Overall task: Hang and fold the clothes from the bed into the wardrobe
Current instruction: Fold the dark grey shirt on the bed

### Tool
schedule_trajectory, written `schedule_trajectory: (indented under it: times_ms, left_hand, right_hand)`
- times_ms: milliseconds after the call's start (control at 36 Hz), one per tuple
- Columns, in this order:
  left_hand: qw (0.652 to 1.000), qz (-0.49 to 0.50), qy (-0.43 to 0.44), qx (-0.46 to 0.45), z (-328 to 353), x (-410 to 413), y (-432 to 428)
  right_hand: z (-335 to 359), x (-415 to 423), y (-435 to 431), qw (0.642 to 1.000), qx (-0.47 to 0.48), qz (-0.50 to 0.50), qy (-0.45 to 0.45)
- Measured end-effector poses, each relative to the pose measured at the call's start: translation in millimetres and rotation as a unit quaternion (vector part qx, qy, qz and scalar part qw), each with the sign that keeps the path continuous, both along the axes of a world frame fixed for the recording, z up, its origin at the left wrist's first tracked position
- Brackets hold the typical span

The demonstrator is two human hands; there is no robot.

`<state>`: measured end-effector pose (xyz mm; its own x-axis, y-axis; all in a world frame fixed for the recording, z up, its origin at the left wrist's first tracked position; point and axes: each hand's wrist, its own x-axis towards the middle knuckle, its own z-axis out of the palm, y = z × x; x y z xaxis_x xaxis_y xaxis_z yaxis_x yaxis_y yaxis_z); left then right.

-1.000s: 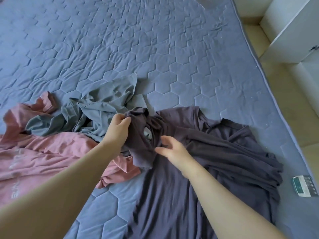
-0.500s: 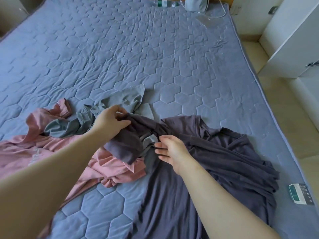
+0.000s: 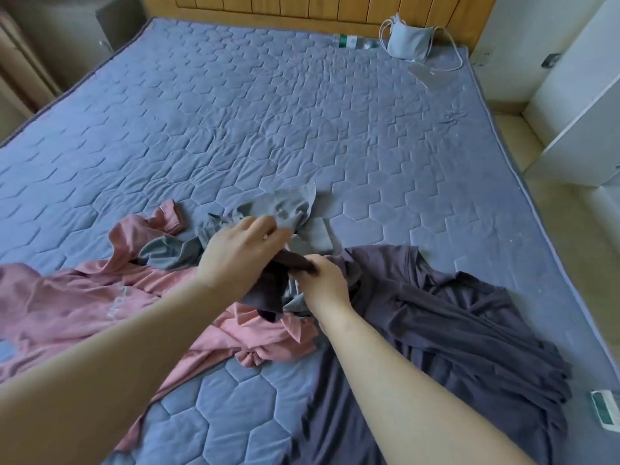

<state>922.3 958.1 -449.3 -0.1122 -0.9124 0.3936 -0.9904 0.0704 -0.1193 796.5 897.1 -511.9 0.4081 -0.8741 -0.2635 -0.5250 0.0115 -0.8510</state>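
Observation:
A dark purple-grey shirt (image 3: 453,317) lies spread on the blue quilted bed (image 3: 268,129), near its front right. Both hands hold the shirt's bunched left end. My left hand (image 3: 241,253) grips it from above, and my right hand (image 3: 323,283) pinches the dark fabric just to the right. A grey-green garment (image 3: 278,209) lies crumpled behind the hands. Spread out at the left is a pink shirt (image 3: 100,297), partly under my left forearm.
At the head of the bed lie a grey drawstring pouch (image 3: 409,41) and a plastic bottle (image 3: 352,41), before the wooden headboard (image 3: 302,8). A small white-green box (image 3: 607,411) sits at the bed's right edge. White wardrobe panels (image 3: 583,105) stand at the right.
The view has tilted up, showing the headboard. My two hands have come closer together on the dark shirt's end, bunching it tighter.

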Motion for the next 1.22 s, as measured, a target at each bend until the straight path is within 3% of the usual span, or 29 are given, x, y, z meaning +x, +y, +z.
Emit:
schedule_trajectory:
  times_ms: [83,167,222,306,361,472,583,722,917,1000,1139,1194,1222]
  left_hand:
    - [0.983,0.162,0.010,0.091,-10,17,8]
    - [0.932,0.286,0.130,0.182,-23,35,13]
    - [0.895,0.316,0.273,0.160,-28,42,12]
    - [0.792,0.359,0.489,0.067,-29,48,8]
    - [0.748,0.351,0.562,0.016,-25,50,6]
    - [0.790,0.333,0.512,-0.048,-13,53,3]
    - [0.842,0.340,0.409,-0.087,2,52,9]
    - [0.819,0.356,0.439,-0.100,23,59,11]
    - [0.825,0.392,0.405,0.040,44,76,-6]
    - [0.788,0.405,0.460,0.059,53,81,-17]
    - [0.710,0.375,0.597,-0.007,62,78,-25]
    - [0.727,0.349,0.592,-0.010,66,71,-27]
    - [0.754,0.338,0.563,-0.007,66,69,-28]
  right_hand:
    - [1,-5,3,0.997,0.001,-0.059,-0.057]
    - [5,-7,5,0.997,0.011,-0.055,-0.054]
    - [6,-7,5,0.997,0.015,-0.059,-0.046]
    - [3,-3,6,0.996,0.023,-0.074,-0.055]
    - [1,1,9,0.996,0.024,-0.057,-0.070]
    - [1,10,12,0.992,0.049,-0.057,-0.104]
    - [1,8,13,0.982,0.112,-0.104,-0.108]
    - [12,-6,9,0.972,0.136,-0.173,-0.080]
    - [34,-28,-4,0.965,0.134,-0.203,-0.100]
    - [41,-37,-4,0.960,0.149,-0.210,-0.109]
    - [49,-50,-1,0.956,0.163,-0.214,-0.114]
    - [51,-56,0,0.956,0.165,-0.215,-0.111]
    - [51,-59,0,0.956,0.165,-0.216,-0.110]
